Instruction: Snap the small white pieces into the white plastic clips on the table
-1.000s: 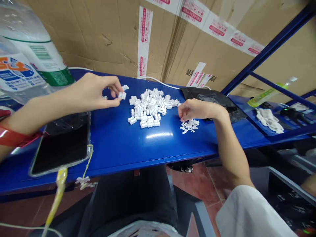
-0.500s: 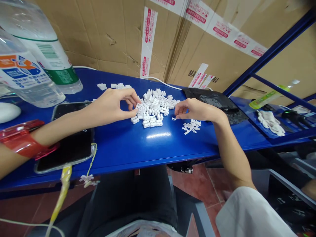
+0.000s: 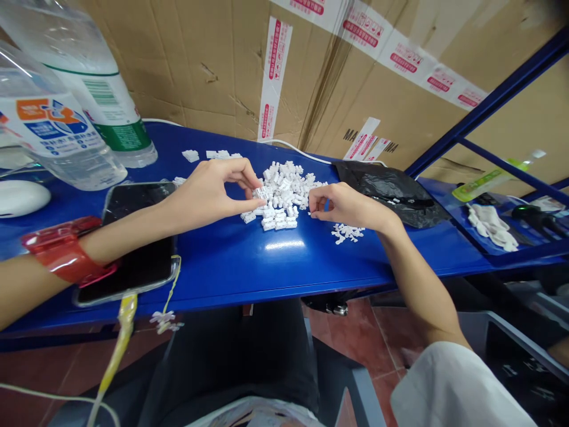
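My left hand (image 3: 208, 191) grips a small white plastic block (image 3: 261, 193) between thumb and fingertips, at the left side of a heap of similar white blocks (image 3: 288, 182). Several of these blocks (image 3: 280, 221) stand in a tight group at the heap's front edge. At the heap's right side, my right hand (image 3: 340, 203) has thumb and fingers pinched together, with a tiny bit of white piece (image 3: 310, 214) at the tips; most of it is hidden. Below that hand lies a small pile of thin white pieces (image 3: 347, 232).
A phone (image 3: 133, 261) with a yellow-wrapped cable (image 3: 123, 323) lies under my left forearm. Water bottles (image 3: 66, 127) and a white mouse (image 3: 23, 198) stand at left. A black plastic bag (image 3: 391, 190) lies at right, before the blue rack frame (image 3: 466, 133). Cardboard (image 3: 213, 65) walls the back.
My right hand has shifted slightly left toward the heap, its fingertips closer to the blocks. My left hand still grips its block. The whole view has shifted a little.
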Motion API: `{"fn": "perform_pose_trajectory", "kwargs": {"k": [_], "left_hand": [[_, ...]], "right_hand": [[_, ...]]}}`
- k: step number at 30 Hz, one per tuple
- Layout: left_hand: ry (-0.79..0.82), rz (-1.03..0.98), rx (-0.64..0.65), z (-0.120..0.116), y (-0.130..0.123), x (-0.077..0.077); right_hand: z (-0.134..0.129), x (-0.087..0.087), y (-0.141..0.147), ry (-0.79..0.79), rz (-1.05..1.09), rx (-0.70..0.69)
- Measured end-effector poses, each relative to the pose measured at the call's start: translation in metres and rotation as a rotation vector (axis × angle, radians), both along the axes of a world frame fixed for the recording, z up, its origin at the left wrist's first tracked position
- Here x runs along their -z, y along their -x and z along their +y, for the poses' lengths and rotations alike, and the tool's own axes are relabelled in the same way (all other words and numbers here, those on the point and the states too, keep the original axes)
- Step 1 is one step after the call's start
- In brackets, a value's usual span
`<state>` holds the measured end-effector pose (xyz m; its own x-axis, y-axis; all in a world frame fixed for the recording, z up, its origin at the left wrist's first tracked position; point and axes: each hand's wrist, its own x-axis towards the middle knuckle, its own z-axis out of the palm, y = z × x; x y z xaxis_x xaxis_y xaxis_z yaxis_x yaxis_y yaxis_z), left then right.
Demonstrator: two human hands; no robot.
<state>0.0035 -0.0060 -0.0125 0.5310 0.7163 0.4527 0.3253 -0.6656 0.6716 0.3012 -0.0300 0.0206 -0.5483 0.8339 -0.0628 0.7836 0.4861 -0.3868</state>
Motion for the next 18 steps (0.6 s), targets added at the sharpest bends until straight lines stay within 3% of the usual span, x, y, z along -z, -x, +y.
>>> {"fn": "perform_pose_trajectory", "kwargs": {"k": [3,9,14,18], "left_hand": [[-0.012,-0.025,-0.018,-0.003,-0.001,0.001],[0.015,-0.045,-0.079,-0.013,-0.007,-0.003],[0.044,-0.062,-0.068,-0.017,-0.01,-0.004],[0.036,-0.068,-0.063,-0.018,-0.01,-0.002]], "right_hand": [[-0.003,0.001,0.007,-0.077,0.121,0.028],[-0.015,0.021,0.047,-0.262,0.762,0.167],[-0.016,0.043,0.07,-0.254,0.886,0.1],[-0.014,0.048,0.07,-0.264,0.91,0.089]]}}
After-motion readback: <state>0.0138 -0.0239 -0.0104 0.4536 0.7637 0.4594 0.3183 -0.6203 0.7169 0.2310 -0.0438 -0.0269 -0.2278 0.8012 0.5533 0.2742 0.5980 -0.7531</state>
